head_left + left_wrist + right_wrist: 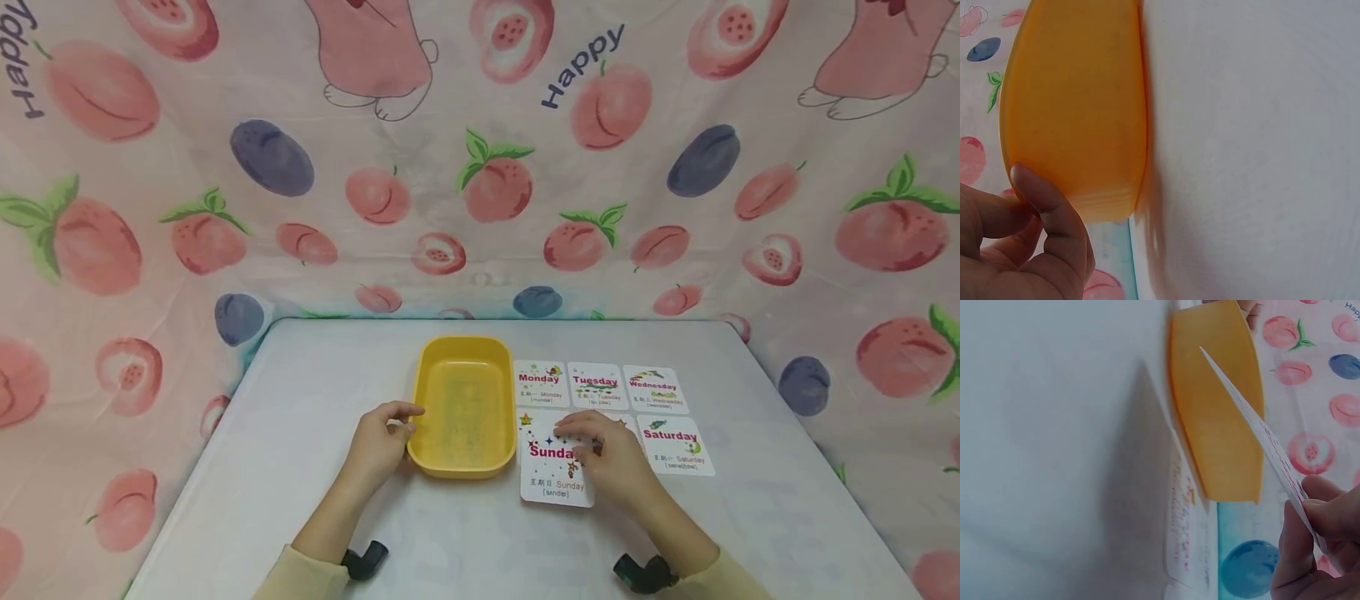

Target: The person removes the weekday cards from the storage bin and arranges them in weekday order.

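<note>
My right hand (611, 458) pinches a white "Sunday" card (551, 479) between thumb and fingers. In the right wrist view the card (1254, 419) stands clear of the table, tilted, with its shadow below. My left hand (382, 442) pinches the left rim of a shallow yellow plastic tray (461, 468); in the left wrist view thumb and finger meet at the tray's edge (1072, 125). Right of the tray lie cards reading "Monday" (540, 396), "Tuesday" (597, 398), "Wednesday" (656, 402) and "Saturday" (678, 458). The lower row is partly hidden by the held card and right hand.
The white table (315, 375) carries the tray near its middle and the cards to the tray's right. Behind it hangs a pink cloth (420, 150) printed with peaches. A black curved piece (366, 560) sits at the left wrist, another (643, 573) at the right.
</note>
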Demonstrator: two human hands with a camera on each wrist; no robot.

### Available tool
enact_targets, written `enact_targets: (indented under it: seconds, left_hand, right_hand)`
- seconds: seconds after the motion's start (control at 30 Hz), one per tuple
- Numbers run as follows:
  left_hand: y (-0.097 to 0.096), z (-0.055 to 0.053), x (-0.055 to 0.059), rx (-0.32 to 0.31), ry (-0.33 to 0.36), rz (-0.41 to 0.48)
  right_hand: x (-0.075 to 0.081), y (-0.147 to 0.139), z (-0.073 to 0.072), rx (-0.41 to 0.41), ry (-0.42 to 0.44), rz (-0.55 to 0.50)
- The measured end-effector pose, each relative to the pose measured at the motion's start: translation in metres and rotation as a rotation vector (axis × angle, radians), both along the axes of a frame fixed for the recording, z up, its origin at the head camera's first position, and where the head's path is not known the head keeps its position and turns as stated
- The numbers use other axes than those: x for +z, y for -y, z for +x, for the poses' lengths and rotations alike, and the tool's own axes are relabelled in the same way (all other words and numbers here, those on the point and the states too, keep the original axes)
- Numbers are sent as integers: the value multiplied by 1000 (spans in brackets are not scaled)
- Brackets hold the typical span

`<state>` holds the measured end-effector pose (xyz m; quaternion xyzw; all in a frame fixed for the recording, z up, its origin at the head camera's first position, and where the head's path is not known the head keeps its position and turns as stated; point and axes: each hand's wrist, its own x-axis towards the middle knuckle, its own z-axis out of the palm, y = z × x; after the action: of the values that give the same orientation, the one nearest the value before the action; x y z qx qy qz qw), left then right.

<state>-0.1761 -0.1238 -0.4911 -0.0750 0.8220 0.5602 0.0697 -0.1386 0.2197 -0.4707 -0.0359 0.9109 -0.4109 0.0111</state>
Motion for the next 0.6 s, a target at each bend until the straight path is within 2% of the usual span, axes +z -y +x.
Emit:
enact_targets:
  seconds: [0.17, 0.43, 0.6]
  left_hand:
    - [1, 1, 0, -2, 4, 4]
    - [0, 0, 1, -1, 9, -7]
    - [0, -2, 0, -2, 11, -7]
  right_hand:
    - [-12, 5, 5, 20, 22, 28]
    - [-21, 9, 12, 7, 96, 53]
    - [-25, 10, 13, 15, 100, 63]
